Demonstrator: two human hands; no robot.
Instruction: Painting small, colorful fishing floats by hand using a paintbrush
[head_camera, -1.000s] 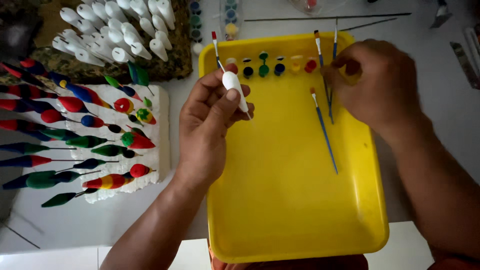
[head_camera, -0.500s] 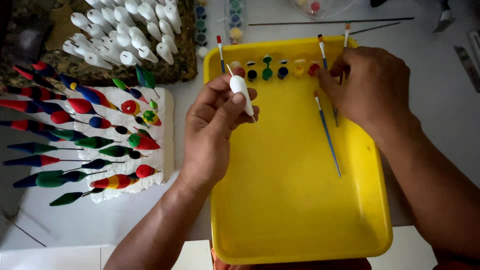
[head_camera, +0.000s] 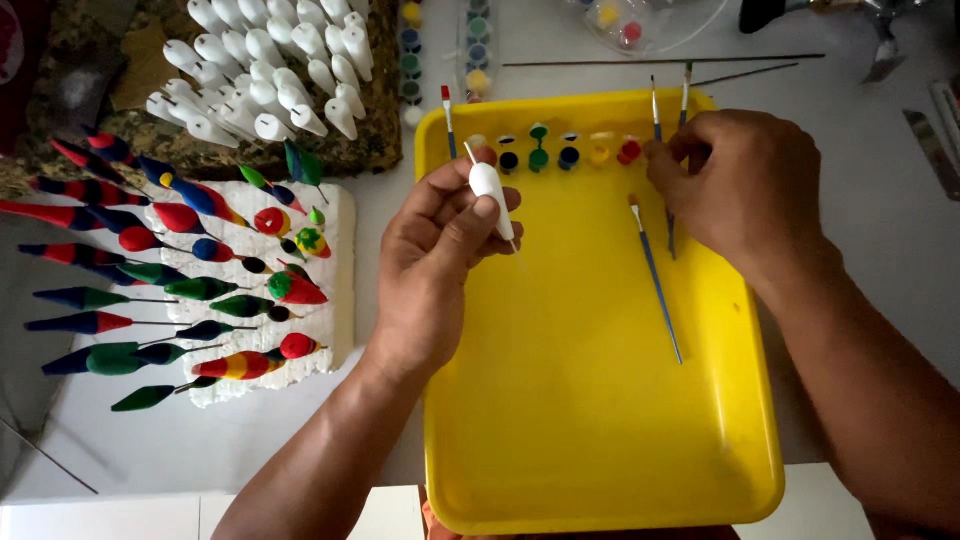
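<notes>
White float: pinched in our left hand, above the yellow tray.
Right hand: fingers closed around a brush by the paint pots.

The lower half of the tray lies bare and open to a hand. Its far edge is crowded by paint pots and brushes. Left, painted floats bristle from the foam block.
</notes>
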